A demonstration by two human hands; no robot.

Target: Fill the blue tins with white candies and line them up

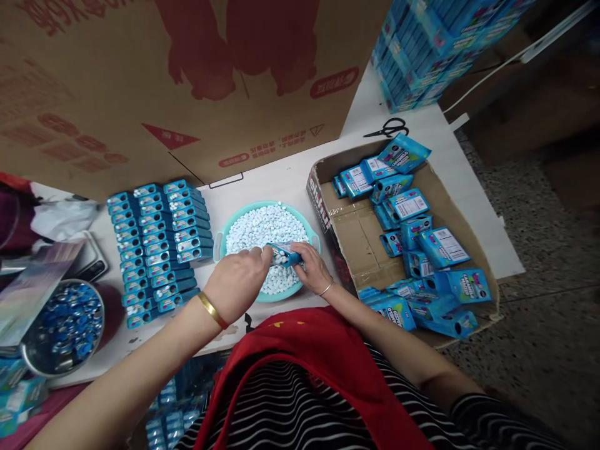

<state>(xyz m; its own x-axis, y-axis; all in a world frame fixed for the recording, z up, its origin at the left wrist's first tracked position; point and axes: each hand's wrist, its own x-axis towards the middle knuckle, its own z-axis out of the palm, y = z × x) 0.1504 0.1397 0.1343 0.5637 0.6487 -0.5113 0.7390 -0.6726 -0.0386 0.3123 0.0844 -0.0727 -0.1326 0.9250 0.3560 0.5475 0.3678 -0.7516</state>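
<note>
Both of my hands meet over a turquoise basin [221, 232] heaped with small pale-blue candies [255, 222]. Between them is a small blue candy box [293, 256], tilted, with pale candies showing at its near side. My right hand [313, 267] grips the box's right end, thumb and fingers around it. My left hand [241, 278] is closed at the box's left end, fingers bent and pressed against it; its fingertips are partly hidden. To the left, several similar boxes [159, 250] stand in three columns, pale candies visible in many of their openings.
An open cardboard tray [359, 244] at the right holds several blue boxes [443, 247]. Scissors [391, 128] lie behind it, near stacked wrapped boxes [422, 56]. A large carton [197, 81] stands at the back. A metal bowl [100, 319] with shiny blue pieces is at left.
</note>
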